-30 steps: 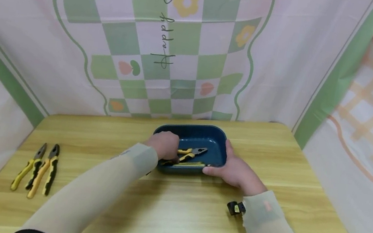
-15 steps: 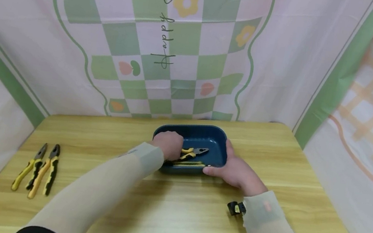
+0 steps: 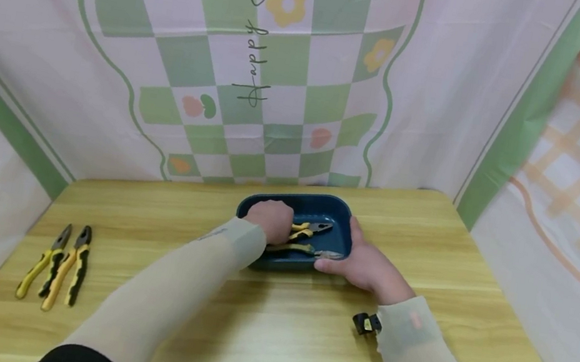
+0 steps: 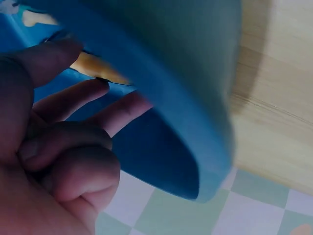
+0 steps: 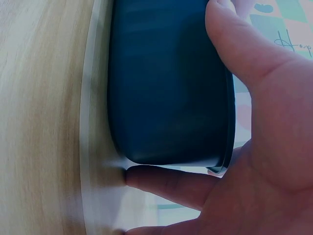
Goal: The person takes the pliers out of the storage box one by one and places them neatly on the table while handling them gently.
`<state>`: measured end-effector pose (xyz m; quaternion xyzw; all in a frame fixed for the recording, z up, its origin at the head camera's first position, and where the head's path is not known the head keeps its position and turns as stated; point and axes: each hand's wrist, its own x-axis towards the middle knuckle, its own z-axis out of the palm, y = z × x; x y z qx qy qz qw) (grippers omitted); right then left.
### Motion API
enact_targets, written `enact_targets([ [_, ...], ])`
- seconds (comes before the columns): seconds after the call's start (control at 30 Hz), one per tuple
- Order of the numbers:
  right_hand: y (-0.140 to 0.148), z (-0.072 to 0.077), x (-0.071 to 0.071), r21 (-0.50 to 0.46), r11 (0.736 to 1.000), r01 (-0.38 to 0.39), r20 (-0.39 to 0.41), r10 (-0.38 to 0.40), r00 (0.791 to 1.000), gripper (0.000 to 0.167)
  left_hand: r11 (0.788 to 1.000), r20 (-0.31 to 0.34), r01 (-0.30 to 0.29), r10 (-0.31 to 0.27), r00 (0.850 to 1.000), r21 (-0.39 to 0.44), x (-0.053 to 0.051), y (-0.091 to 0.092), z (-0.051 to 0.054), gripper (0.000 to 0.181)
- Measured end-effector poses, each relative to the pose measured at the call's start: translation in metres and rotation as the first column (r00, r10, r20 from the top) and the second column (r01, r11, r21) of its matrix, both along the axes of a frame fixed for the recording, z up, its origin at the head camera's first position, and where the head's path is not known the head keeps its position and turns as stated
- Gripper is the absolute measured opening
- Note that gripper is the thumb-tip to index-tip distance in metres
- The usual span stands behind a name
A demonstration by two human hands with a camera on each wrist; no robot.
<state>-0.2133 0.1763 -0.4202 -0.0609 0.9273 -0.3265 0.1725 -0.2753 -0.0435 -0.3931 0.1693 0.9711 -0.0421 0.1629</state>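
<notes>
A dark blue rectangular box [image 3: 342, 211] stands on the table with pliers in it. One pair of pliers [image 3: 311, 228] lies toward its middle. Another pair [image 3: 328, 254] lies along the near wall. My left hand [image 3: 271, 219] reaches into the box's left end. In the left wrist view, its thumb and straight front fingers [image 4: 68, 100] are beside a yellow-orange pliers handle [image 4: 93, 66]; the other two fingers are folded. My right hand [image 3: 365, 262] holds the box's right near corner, thumb on the near rim and fingers along the end wall, as the right wrist view also shows.
Two more pliers, one yellow and black [image 3: 45, 262] and one orange and black [image 3: 68, 269], lie side by side at the table's left. A small black clip [image 3: 366, 324] is at the right wrist. Patterned cloth [image 3: 220, 119] hangs behind the wooden table [image 3: 298, 347].
My left hand has moved rightward within the box. Both pliers inside have shifted a little away from me, and the near pair's jaws now show. The right hand stays put.
</notes>
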Motion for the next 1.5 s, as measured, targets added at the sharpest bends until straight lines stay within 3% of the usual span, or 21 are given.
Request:
enact_targets([
  [0.13,0.000,0.000,0.000,-0.003,1.000,-0.003,-0.007,0.003,1.000,0.133,0.993,0.075,-0.056,0.048,0.996,0.105,-0.007,-0.005,0.001,0.025],
  [0.23,0.000,0.000,0.001,-0.003,1.000,-0.002,-0.013,0.002,1.000,0.133,0.970,0.136,-0.134,0.108,0.985,0.204,-0.013,-0.010,0.003,0.042],
  [0.33,0.000,0.000,0.002,-0.003,1.000,-0.001,-0.012,0.001,1.000,0.133,0.949,0.173,-0.202,0.162,0.972,0.242,-0.016,-0.014,0.004,0.049],
  [0.43,0.000,0.000,0.002,0.001,1.000,0.001,-0.007,-0.001,1.000,0.133,0.939,0.209,-0.264,0.218,0.953,0.222,-0.018,-0.016,0.006,0.042],
  [0.6,0.000,-0.001,0.003,-0.002,1.000,0.005,-0.002,-0.005,1.000,0.133,0.955,0.217,-0.271,0.240,0.946,0.124,-0.019,-0.014,0.008,0.038],
  [0.8,0.000,0.000,0.002,-0.008,1.000,0.005,-0.006,-0.005,1.000,0.133,0.949,0.268,-0.311,0.287,0.920,0.050,-0.020,-0.005,0.014,0.034],
  [0.87,0.000,-0.001,0.002,-0.007,1.000,0.009,-0.004,-0.009,1.000,0.133,0.952,0.276,-0.303,0.283,0.919,0.035,-0.022,-0.002,0.016,0.034],
  [0.97,-0.001,-0.002,0.001,-0.009,1.000,0.011,-0.002,-0.011,1.000,0.133,0.945,0.266,-0.321,0.293,0.918,0.067,-0.024,0.002,0.018,0.037],
  [1.07,-0.002,-0.002,0.001,-0.010,1.000,0.012,-0.002,-0.012,1.000,0.133,0.921,0.248,-0.370,0.333,0.910,0.123,-0.024,0.004,0.017,0.042],
  [1.13,-0.002,-0.003,0.001,-0.010,1.000,0.014,-0.003,-0.014,1.000,0.133,0.915,0.238,-0.379,0.341,0.910,0.137,-0.024,0.005,0.015,0.044],
  [1.23,-0.001,-0.003,0.001,-0.006,1.000,0.013,-0.005,-0.013,1.000,0.133,0.924,0.226,-0.365,0.334,0.915,0.113,-0.023,0.006,0.014,0.041],
  [1.5,0.000,-0.003,0.000,0.001,1.000,0.012,-0.006,-0.012,1.000,0.133,0.984,0.167,-0.176,0.180,0.969,-0.041,-0.019,0.011,0.006,0.028],
])
